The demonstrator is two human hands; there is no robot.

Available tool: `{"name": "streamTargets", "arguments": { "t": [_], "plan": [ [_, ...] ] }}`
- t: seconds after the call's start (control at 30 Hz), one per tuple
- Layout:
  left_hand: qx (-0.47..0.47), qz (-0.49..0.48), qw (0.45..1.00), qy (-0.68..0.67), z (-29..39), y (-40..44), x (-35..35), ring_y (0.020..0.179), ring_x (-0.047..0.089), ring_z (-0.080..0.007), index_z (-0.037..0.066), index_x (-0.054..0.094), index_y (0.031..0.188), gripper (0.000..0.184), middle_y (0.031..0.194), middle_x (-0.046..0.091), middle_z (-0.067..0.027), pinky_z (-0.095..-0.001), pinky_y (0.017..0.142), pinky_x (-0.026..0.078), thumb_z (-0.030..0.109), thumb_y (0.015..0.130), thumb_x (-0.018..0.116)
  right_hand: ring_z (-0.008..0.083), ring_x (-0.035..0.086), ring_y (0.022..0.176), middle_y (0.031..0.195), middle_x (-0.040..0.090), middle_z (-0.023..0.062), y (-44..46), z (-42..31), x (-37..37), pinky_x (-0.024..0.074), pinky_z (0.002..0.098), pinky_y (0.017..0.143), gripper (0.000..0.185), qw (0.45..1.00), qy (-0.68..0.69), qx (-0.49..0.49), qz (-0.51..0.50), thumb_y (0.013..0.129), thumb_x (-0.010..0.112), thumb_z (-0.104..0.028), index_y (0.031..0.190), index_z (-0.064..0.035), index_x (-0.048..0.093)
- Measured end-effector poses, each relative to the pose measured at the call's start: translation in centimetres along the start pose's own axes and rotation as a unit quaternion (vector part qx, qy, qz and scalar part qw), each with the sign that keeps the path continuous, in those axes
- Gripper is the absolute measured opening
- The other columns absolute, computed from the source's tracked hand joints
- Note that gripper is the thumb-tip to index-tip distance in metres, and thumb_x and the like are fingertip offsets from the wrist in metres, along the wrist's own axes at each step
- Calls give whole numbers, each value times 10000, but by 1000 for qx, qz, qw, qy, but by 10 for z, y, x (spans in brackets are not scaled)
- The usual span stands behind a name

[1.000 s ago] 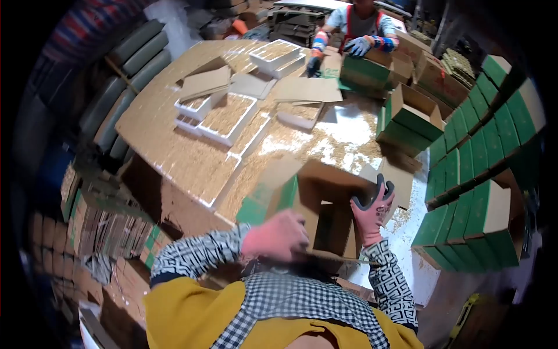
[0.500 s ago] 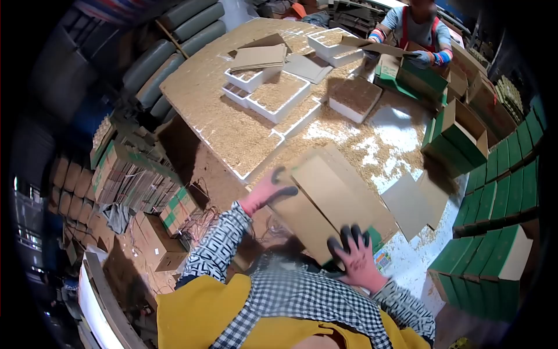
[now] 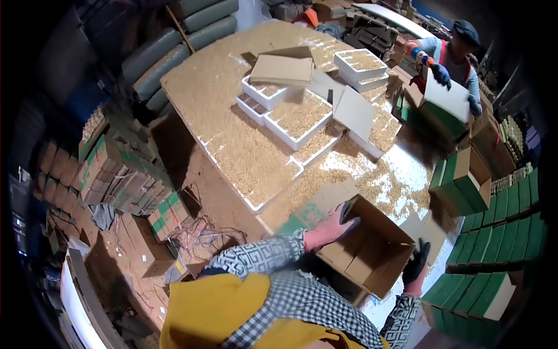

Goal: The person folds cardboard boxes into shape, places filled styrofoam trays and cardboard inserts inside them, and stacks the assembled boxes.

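Observation:
An open cardboard box (image 3: pixel 372 250) is tilted in front of me at the table's near edge, its inside facing up and its flat bottom panels showing. My left hand (image 3: pixel 332 227), in a pink glove with dark fingertips, grips the box's left upper edge. At the right side of the box is my right hand (image 3: pixel 415 269), its dark gloved fingers closed against the wall. A cardboard piece with green print (image 3: pixel 314 209) lies behind the box, partly covered by my left hand.
White trays of yellowish grains (image 3: pixel 299 116) stand on the table (image 3: pixel 203 87) with flat cardboard sheets (image 3: pixel 282 68) on them. A co-worker (image 3: pixel 459 52) handles a green box at the back right. Green boxes (image 3: pixel 494 244) line the right side; cardboard stacks (image 3: pixel 110 180) stand left.
The box has turned from closed flaps facing up to its open inside facing up. Both my hands have shifted to its sides. The co-worker has tilted up a pale panel at the green box.

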State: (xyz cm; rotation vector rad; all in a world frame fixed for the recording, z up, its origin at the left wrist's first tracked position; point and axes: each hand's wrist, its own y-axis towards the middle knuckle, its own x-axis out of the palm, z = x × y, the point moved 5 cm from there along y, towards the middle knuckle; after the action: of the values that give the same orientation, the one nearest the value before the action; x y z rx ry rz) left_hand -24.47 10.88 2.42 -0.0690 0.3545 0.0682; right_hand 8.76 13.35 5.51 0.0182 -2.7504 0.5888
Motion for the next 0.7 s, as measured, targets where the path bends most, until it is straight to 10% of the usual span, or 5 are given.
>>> {"name": "streamTargets", "arguments": {
  "t": [0.13,0.2,0.3,0.43,0.7],
  "plan": [
    [-75,181,975,-107,-21,-12,-105,1224,475,-306,-14,345,1384,690,1372,441,-212,-384,1014,389,385,892,619,381,400,1265,1328,441,213,-12,0,58,335,449,1054,736,694,-660,-259,125,739,747,-170,1385,-87,404],
    [-27,482,875,29,-113,-38,-187,1295,405,-326,-60,344,1371,685,1403,394,-238,-399,1102,304,341,895,630,402,407,1244,1328,425,221,6,2,51,353,455,1036,753,698,-665,-233,128,719,764,-186,1376,-91,407],
    [-513,429,724,169,-231,-85,-241,1323,350,-394,-9,317,1420,652,1438,350,-249,-394,1109,288,377,940,530,414,414,1226,1327,411,235,18,2,58,370,452,1017,759,752,-617,-214,95,723,761,-185,1378,-88,391],
    [-256,533,806,-26,-254,-81,-188,1353,317,-363,14,268,1450,673,1490,280,-231,-411,1104,297,402,952,502,423,417,1217,1291,420,241,9,4,68,378,458,1009,776,697,-672,-215,131,722,764,-193,1381,-76,372],
    [-26,478,721,-502,-142,-85,-172,1097,532,-263,60,309,1398,655,1284,486,-120,-393,939,467,51,830,637,423,412,1222,1323,431,229,-8,-8,83,368,440,1019,678,622,-674,-389,86,697,752,-197,1303,-52,484]
  ]
}}
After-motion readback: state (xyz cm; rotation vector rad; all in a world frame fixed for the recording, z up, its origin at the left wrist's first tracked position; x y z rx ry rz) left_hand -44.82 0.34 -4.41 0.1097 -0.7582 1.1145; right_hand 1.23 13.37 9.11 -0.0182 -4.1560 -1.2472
